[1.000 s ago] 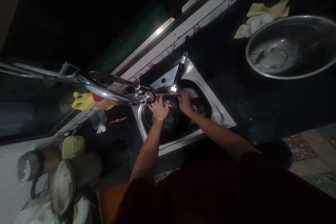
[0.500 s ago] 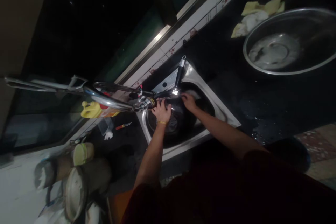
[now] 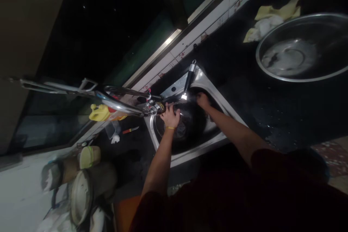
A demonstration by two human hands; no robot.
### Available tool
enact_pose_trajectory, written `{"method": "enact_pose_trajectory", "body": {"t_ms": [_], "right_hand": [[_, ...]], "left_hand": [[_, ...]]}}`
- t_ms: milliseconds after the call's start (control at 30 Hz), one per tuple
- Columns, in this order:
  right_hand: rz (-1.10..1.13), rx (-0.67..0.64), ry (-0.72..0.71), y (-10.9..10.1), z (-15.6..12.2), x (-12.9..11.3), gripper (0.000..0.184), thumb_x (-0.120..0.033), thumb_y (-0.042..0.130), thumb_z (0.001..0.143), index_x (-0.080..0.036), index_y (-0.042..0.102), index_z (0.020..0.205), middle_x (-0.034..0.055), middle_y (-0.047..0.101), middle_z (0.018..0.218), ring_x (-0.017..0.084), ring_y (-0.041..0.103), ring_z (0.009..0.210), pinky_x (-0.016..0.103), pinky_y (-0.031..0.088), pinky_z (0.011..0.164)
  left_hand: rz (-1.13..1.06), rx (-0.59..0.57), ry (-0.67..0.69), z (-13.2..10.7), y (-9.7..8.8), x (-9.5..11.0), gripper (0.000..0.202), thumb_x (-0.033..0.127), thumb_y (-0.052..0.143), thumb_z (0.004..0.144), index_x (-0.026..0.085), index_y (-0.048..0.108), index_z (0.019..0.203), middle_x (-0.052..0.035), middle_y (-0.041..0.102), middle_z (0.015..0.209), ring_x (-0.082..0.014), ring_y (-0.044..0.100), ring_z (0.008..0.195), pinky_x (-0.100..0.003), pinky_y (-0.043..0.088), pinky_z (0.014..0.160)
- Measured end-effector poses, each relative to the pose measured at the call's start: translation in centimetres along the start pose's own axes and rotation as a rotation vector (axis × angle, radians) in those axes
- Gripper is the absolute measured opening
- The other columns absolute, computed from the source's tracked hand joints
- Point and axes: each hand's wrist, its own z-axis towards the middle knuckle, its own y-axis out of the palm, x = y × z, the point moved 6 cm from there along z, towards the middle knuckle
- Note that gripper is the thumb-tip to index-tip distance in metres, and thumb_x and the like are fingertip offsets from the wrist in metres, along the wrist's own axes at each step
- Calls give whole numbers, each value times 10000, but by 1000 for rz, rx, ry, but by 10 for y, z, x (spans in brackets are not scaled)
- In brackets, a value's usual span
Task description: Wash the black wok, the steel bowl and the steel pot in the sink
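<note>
A dark pan [image 3: 194, 125] lies tilted in the steel sink [image 3: 235, 110], its black handle [image 3: 188, 79] with a bright metal collar pointing toward the wall. Spread fingers of my left hand [image 3: 170, 116] rest on the pan near its rim, just beside the tap [image 3: 156, 108]. At the pan's far right side is my right hand [image 3: 203, 100], its fingers curled in and partly hidden in shadow. What it holds, if anything, cannot be made out. Dim light hides much of the pan's surface.
Right of the sink, a large metal basin [image 3: 301, 54] stands on the dark counter by a yellow and white cloth [image 3: 268, 23]. Left of it lie a red-handled knife [image 3: 130, 130] and a yellow bottle [image 3: 100, 112]. Pots [image 3: 83, 195] stand at lower left.
My right hand has moved right, away from the handle's base, and its fingers are more curled. My left hand stays on the pan. The whole view has shifted slightly.
</note>
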Motion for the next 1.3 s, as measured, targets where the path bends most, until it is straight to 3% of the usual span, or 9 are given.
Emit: {"method": "enact_pose_trajectory", "body": {"t_ms": [200,300,433,667,767,900,967,1100,1300], "right_hand": [[-106,-48,-267,12,-38,-19,319,-193,415,886,-116,678,1050,135,661,1049,238,564,1031,393,396,979],[-170,-89,-292,16,-44,-26,327,-163,401,892,-100,672,1063,138,654,1028,233,551,1021,370,389,964],[-185,-123,-280,18,-31,-30,313,-149,385,895,-118,675,1008,133,650,1006,228,543,994,370,383,944],[-164,-112,-323,3,-32,-12,238,-148,441,854,-155,675,894,101,636,899,229,536,912,377,414,887],[-165,-10,-376,-11,-14,-34,294,-198,408,900,-141,656,1047,130,622,1037,243,520,1014,388,404,933],[-241,45,-579,-5,7,-75,331,-225,403,929,-187,617,1180,108,531,1318,290,319,1337,512,216,1104],[-299,-29,-661,4,4,-78,330,-205,391,934,-197,625,1166,93,514,1358,301,238,1395,562,151,1114],[-378,-174,-782,3,7,-72,321,-182,403,929,-200,624,1160,98,532,1353,277,264,1395,548,148,1122],[-410,36,-762,-28,62,-92,322,-188,349,947,-124,618,1113,120,571,1298,284,295,1379,546,170,1119]], "left_hand": [[-3,20,9,0,1,1,529,477,455,883,251,495,1360,-88,393,1483,-318,361,1336,-537,252,1091],[-13,18,6,0,2,0,527,479,455,881,257,496,1358,-87,393,1484,-319,354,1340,-547,245,1090],[0,12,2,0,1,0,531,476,459,879,258,491,1362,-84,390,1486,-311,351,1344,-538,239,1099],[-11,19,5,-1,-3,1,518,467,465,880,260,499,1354,-84,398,1480,-313,355,1342,-541,257,1090],[-11,18,8,-1,-2,1,514,464,466,881,261,501,1351,-82,398,1481,-313,358,1341,-546,247,1094],[-13,16,10,0,0,0,525,474,461,883,273,482,1368,-79,406,1477,-316,371,1331,-553,238,1094],[-20,14,8,-1,1,-1,530,479,462,883,270,481,1371,-84,411,1473,-316,379,1325,-543,248,1090],[-59,7,13,-1,1,-1,537,486,471,879,274,481,1372,-88,412,1472,-323,367,1335,-535,286,1064],[-109,3,35,-3,-2,-1,523,473,464,889,279,474,1374,-95,399,1480,-311,348,1353,-534,295,1054]]}}
